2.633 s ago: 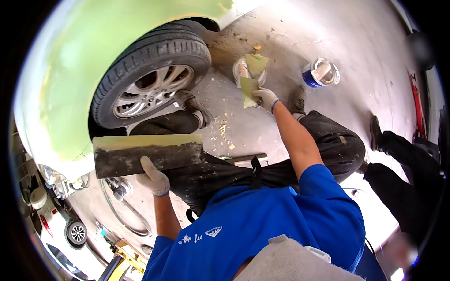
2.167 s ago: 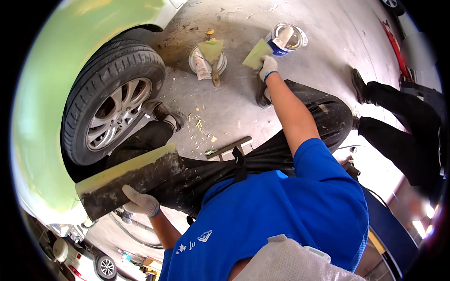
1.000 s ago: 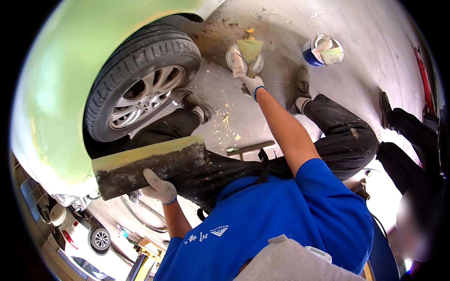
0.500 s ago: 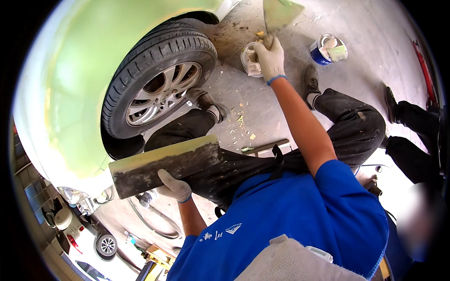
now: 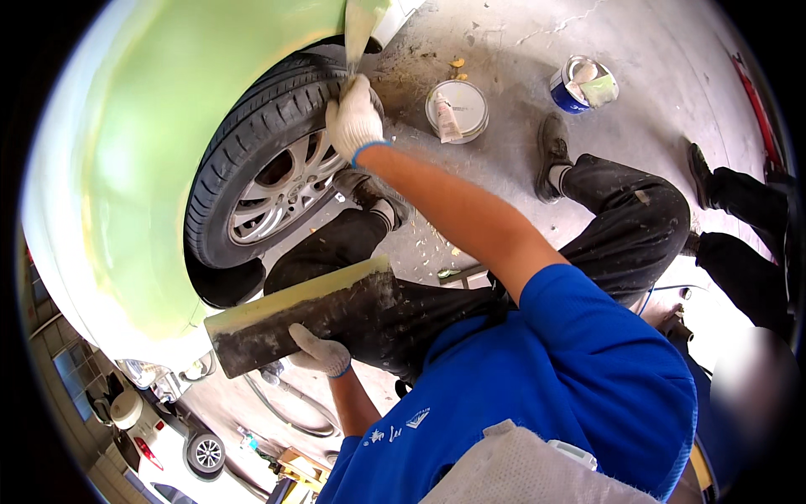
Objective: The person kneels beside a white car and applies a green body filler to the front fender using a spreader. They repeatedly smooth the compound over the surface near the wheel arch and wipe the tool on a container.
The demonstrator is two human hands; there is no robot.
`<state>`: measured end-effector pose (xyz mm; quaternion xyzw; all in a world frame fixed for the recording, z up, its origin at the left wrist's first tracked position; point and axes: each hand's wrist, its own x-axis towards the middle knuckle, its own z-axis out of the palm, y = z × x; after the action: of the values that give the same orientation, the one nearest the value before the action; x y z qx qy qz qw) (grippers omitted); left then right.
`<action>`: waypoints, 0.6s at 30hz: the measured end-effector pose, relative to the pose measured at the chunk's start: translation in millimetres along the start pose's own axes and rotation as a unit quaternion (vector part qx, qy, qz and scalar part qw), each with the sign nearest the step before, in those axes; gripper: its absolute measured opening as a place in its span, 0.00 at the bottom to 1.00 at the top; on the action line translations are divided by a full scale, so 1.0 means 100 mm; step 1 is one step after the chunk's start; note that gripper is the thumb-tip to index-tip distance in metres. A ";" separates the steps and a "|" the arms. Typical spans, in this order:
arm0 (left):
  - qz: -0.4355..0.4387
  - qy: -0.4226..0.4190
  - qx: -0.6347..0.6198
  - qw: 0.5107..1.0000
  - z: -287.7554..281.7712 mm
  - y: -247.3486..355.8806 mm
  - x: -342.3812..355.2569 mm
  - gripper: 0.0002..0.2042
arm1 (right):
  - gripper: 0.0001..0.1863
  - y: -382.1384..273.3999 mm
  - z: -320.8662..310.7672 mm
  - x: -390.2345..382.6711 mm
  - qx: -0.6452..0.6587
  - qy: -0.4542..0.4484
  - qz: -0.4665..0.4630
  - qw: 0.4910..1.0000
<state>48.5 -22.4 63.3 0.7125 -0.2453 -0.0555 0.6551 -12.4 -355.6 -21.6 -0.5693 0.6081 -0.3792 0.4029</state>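
Note:
My gloved right hand (image 5: 358, 119) is closed round the handle of a putty spreader (image 5: 358, 32). The spreader's wide blade stands in front of the rear end of the wheel arch on a car body panel (image 5: 143, 168) coated in pale green; whether the blade touches the panel I cannot tell. Low on the left, my gloved left hand (image 5: 322, 351) grips a dark rectangular putty board (image 5: 294, 326), thumb on top and the other fingers hidden beneath. Yellow-green putty lies along the board's far edge.
A car tyre (image 5: 243, 139) stands left of my right arm. On the floor are a lidded tin (image 5: 472, 102) with a tube (image 5: 447, 122) on it and a blue tin (image 5: 571, 94) holding a green-smeared piece. Another person's dark-trousered legs (image 5: 743, 269) are at right.
My right hand has swung left with the spreader, from above the lidded tin to the wheel arch, uncovering the tin and tube. The board in my left hand has shifted slightly right and down.

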 end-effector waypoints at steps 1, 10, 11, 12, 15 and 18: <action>0.003 0.007 0.002 1.000 -0.02 -0.02 -0.01 0.29 | 0.29 0.01 -0.06 -0.18 0.085 -0.037 0.112 0.989; -0.035 -0.018 0.024 0.999 -0.09 -0.06 -0.01 0.34 | 0.26 0.22 -0.18 0.23 0.076 0.022 0.113 0.990; -0.020 0.001 0.020 1.000 -0.04 -0.07 -0.01 0.33 | 0.27 0.21 -0.18 0.21 0.075 0.007 0.118 0.990; -0.021 0.002 0.021 1.000 -0.02 -0.07 -0.01 0.33 | 0.27 0.22 -0.17 0.19 0.073 -0.008 0.124 0.990; -0.031 0.007 0.014 0.999 -0.09 -0.10 -0.01 0.32 | 0.30 0.46 -0.40 0.00 0.074 -0.042 0.088 0.993; -0.062 -0.013 -0.004 0.998 -0.13 -0.07 -0.04 0.33 | 0.28 0.38 -0.56 -0.24 0.086 -0.010 0.077 0.993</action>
<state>52.6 -8.5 57.0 0.7227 -0.2089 -0.1058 0.6503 -78.0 -329.1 -33.5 -0.4876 0.6110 -0.3920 0.4850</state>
